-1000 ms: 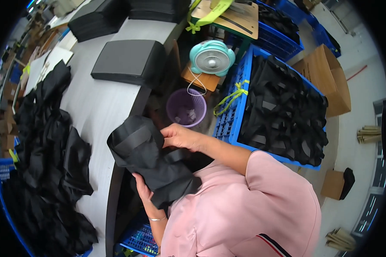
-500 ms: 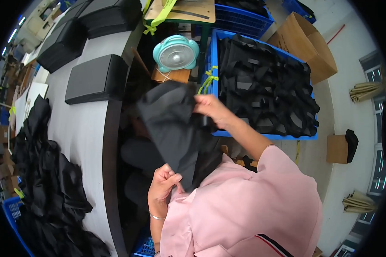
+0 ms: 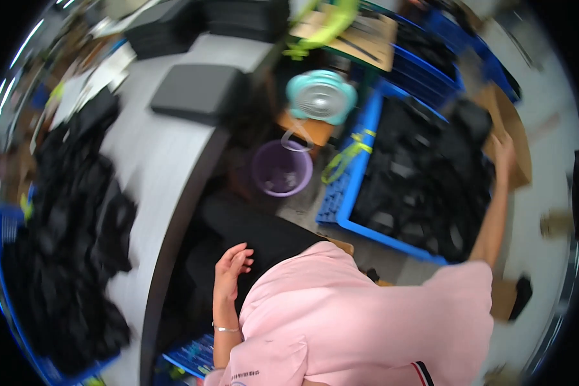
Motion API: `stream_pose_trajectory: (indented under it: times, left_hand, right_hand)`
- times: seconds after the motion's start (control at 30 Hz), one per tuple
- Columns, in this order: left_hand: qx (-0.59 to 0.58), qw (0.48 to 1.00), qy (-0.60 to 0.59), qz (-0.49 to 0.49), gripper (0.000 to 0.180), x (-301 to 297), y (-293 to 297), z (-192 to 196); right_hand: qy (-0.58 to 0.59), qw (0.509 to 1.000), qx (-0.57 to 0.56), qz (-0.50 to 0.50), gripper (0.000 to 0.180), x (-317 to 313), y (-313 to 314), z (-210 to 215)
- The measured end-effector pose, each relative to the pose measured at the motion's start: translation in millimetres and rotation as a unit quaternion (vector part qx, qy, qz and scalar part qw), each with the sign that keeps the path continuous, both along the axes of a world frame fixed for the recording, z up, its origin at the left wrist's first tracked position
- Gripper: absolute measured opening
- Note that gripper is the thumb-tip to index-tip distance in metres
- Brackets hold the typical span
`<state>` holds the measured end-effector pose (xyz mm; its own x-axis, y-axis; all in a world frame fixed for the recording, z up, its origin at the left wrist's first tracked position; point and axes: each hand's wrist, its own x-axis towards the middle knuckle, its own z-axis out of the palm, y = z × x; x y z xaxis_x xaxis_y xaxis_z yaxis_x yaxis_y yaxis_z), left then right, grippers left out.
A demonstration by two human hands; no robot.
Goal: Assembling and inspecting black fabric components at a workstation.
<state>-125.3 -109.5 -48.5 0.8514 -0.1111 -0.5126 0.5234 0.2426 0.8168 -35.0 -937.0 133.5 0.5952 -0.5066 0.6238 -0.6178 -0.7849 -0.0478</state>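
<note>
While the blue plastic crate (image 3: 392,242) stands on the grey floor (image 3: 392,265), a long pale worktable (image 3: 154,161) with a dark edge runs well to its left, and blurred shelving and strip lights fill the room beyond that table. Packed into the crate are black fabric pieces (image 3: 399,167), piled about as high as its rim.

Just left of the crate sit a turquoise fan (image 3: 320,96) on a wooden seat and a purple wastebasket (image 3: 262,168) holding pale scraps. A yellow-green tie (image 3: 350,154) is knotted on the crate's left wall. Past its far end come a wood-topped desk (image 3: 367,42) and more blue crates (image 3: 424,71); a brown carton (image 3: 524,154) crowds its far right corner. Farther left of it, the table carries a grey-topped black stack (image 3: 196,87) and, at the table's outer side, a black cloth heap (image 3: 77,257).

The crate's near edge faces the pink shirt (image 3: 360,309), with a narrow strip of floor between them; another strip divides crate from wastebasket.

At the crate's far right corner, the right hand (image 3: 503,154) is beside a dark cloth piece (image 3: 473,122); blur hides whether its fingers grip it. Well left of the crate, the left hand (image 3: 233,267) hangs with nothing in it, fingers loosely bent and parted.
</note>
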Motion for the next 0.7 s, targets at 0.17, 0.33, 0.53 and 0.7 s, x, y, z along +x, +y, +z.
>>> stream_pose_trajectory:
  times: [0.17, 0.33, 0.53, 0.7]
  left_hand:
    - [0.049, 0.988, -0.075, 0.129, 0.03, 11.5, 15.6, 24.0]
    - [0.299, 0.851, -0.225, 0.369, 0.02, 32.4, 93.2, 42.5]
    - [0.581, 0.584, -0.221, 0.522, 0.046, 23.1, 202.7, 78.4]
    - [0.685, 0.561, -0.24, 0.398, 0.067, 29.3, 263.2, 88.8]
  right_hand:
    - [-0.003, 0.963, 0.108, 0.246, 0.032, 81.6, 124.2, -83.6]
    - [0.166, 0.764, 0.163, 0.601, 0.024, 105.6, 423.0, -189.0]
    - [0.166, 0.589, 0.055, 0.789, 0.028, 54.0, 662.9, -169.2]
    - [0.114, 0.484, 0.082, 0.864, 0.029, 30.0, 736.5, -142.0]
